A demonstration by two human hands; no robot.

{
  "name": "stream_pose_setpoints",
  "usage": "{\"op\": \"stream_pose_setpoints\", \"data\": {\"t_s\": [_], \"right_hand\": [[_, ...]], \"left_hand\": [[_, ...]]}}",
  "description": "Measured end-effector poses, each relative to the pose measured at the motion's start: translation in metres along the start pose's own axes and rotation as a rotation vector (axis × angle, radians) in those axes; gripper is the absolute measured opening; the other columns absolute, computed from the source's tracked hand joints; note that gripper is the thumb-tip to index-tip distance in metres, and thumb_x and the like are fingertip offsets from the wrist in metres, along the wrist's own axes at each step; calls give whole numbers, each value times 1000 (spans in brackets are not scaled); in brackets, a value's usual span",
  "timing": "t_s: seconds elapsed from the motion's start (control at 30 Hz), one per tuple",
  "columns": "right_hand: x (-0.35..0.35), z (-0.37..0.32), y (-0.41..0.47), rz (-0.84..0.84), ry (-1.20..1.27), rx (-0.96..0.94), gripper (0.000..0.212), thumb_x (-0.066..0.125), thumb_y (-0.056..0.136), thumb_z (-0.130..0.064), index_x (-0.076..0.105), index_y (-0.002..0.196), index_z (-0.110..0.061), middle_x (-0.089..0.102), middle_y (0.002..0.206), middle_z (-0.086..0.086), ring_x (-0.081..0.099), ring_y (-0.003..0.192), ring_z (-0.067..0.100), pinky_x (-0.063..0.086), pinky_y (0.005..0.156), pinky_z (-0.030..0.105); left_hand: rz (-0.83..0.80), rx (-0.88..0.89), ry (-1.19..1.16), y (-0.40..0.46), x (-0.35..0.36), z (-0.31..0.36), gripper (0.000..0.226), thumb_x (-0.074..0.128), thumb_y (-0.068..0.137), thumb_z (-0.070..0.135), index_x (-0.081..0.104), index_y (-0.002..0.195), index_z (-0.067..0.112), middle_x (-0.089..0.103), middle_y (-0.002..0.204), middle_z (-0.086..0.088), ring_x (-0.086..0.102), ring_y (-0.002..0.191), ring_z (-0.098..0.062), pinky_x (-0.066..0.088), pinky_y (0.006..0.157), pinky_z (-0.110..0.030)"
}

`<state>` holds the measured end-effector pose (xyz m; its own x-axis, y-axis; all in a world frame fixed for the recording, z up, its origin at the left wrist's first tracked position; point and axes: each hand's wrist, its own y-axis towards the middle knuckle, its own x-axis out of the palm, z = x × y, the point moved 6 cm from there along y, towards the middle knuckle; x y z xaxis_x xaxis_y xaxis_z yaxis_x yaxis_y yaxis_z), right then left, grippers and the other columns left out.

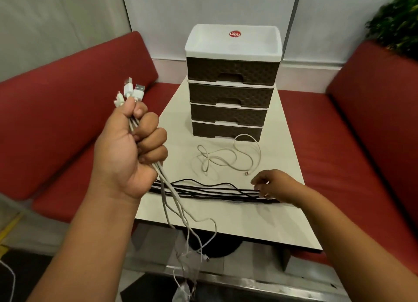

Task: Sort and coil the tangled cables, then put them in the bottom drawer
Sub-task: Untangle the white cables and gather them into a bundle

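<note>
My left hand [133, 143] is raised above the table's left edge and grips a bunch of white cables [174, 202]; their USB plugs stick up out of the fist and the loose ends hang past the front edge. Several black cables [210, 192] lie stretched across the white table [237, 225]. My right hand [273, 184] rests on their right end with curled fingers touching them. One loose white cable [226, 159] lies tangled in front of the brown drawer unit [230, 82]. Its bottom drawer [226, 132] is closed.
Red bench seats [339, 143] run along the left, back and right of the table. A green plant [398, 23] stands at the far right. Below the table's front edge is the dark pedestal base and floor.
</note>
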<state>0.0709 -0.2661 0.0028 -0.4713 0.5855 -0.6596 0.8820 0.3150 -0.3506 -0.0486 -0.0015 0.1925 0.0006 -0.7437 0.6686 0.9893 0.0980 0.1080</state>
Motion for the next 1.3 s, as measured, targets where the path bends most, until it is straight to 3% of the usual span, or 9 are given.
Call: {"op": "stream_pose_setpoints", "data": {"t_s": [0.13, 0.3, 0.43, 0.57, 0.63, 0.77, 0.87, 1.07, 1.3], "right_hand": [[-5, -1, 41, 225, -284, -14, 30, 50, 94, -6, 63, 120, -14, 65, 120, 7, 62, 106, 25, 46, 88, 28], [16, 15, 72, 184, -662, 51, 53, 45, 90, -8, 42, 141, -20, 39, 147, 5, 45, 124, 31, 43, 98, 41], [14, 23, 84, 328, -704, 6, 36, 46, 88, -5, 55, 120, -18, 55, 119, 5, 50, 107, 28, 43, 81, 36], [2, 30, 95, 352, -769, -100, 16, 52, 95, -23, 64, 104, -18, 62, 105, 2, 53, 101, 25, 41, 75, 34], [-10, 23, 93, 411, -630, -159, 12, 52, 95, -24, 63, 101, -20, 64, 101, 1, 56, 99, 27, 42, 76, 35], [-67, -41, 63, 593, 592, -241, 11, 48, 100, -14, 52, 92, -19, 65, 72, -1, 61, 74, 26, 45, 69, 33], [-107, -113, 18, 581, 1082, -478, 11, 47, 101, -16, 55, 94, -18, 57, 66, -3, 49, 56, 13, 42, 54, 21], [-71, -195, -38, 313, 1086, -583, 22, 56, 88, -5, 71, 101, -15, 54, 77, 10, 44, 61, 11, 35, 57, 19], [-23, -204, -44, 488, 979, -553, 14, 63, 87, 6, 55, 86, -5, 68, 73, -5, 65, 70, 6, 52, 62, 20]], "left_hand": [[1, -24, 15, 10, -4, -6, 34, 28, 101, 36, 36, 70, 25, 24, 42, 9, 4, 41, -6, 12, 28, -12], [14, -18, 39, 22, -16, 0, 30, 36, 95, 38, 49, 72, 24, 24, 43, 9, 4, 41, -7, 11, 29, -13], [51, -29, 49, 36, -29, 0, 28, 39, 91, 38, 53, 73, 23, 23, 43, 10, 3, 42, -6, 11, 30, -13], [65, -69, 43, 51, -40, -4, 29, 39, 92, 38, 54, 73, 22, 23, 43, 10, 4, 42, -6, 10, 31, -13], [70, -87, 51, 59, -43, -6, 26, 42, 89, 37, 54, 73, 22, 22, 44, 10, 4, 42, -5, 9, 32, -13], [73, -119, 80, 76, -44, -10, 28, 41, 93, 34, 56, 74, 20, 21, 45, 10, 15, 33, 0, 9, 32, -14], [78, -129, 123, 87, -40, -18, 30, 39, 97, 30, 57, 76, 19, 20, 48, 10, 16, 35, -1, 7, 35, -14], [18, -141, 249, 93, -13, -47, 31, 40, 97, 32, 60, 83, 14, 21, 51, 8, 13, 39, -3, 11, 37, -12], [85, -56, 452, 82, -1, -68, 31, 57, 80, 52, 67, 76, 22, 43, 57, -1, 35, 43, -4, 25, 39, -17]]}}
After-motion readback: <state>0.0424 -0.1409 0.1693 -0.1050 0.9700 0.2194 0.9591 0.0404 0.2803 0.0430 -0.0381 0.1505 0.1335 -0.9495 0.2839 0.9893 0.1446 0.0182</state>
